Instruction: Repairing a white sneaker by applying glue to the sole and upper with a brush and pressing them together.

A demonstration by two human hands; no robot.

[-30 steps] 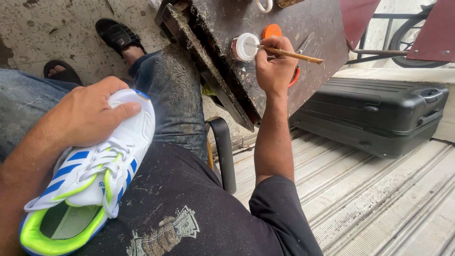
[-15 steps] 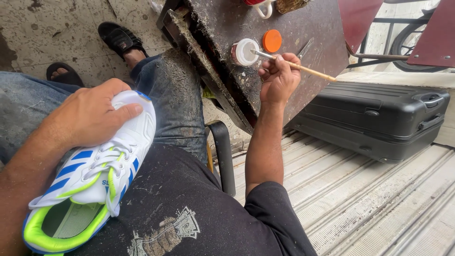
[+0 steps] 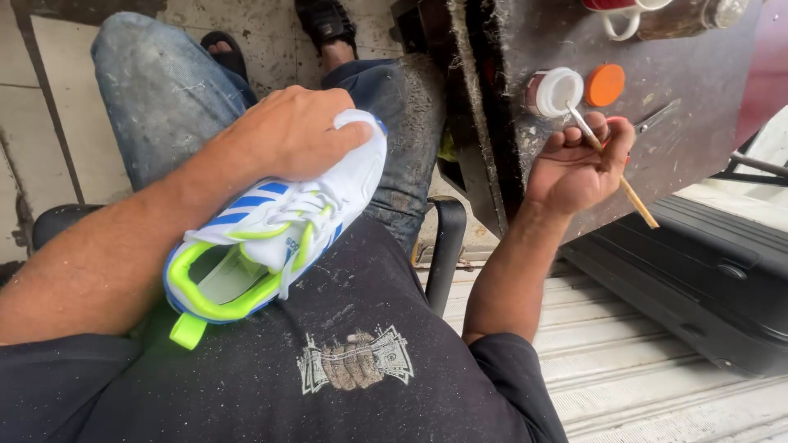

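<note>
White with blue stripes and a neon-green lining, the sneaker (image 3: 275, 238) lies on the person's lap, its long axis slanting from the heel at lower left to the toe at upper right, opening facing up. The left hand (image 3: 291, 135) lies curled over the toe end, fingers pressing it down. Well apart to the right, the right hand (image 3: 579, 164) pinches a thin wooden brush (image 3: 611, 160), whose tip points up-left into a small white jar (image 3: 552, 90) on the dark counter (image 3: 698, 74), beside an orange lid (image 3: 605, 84).
</note>
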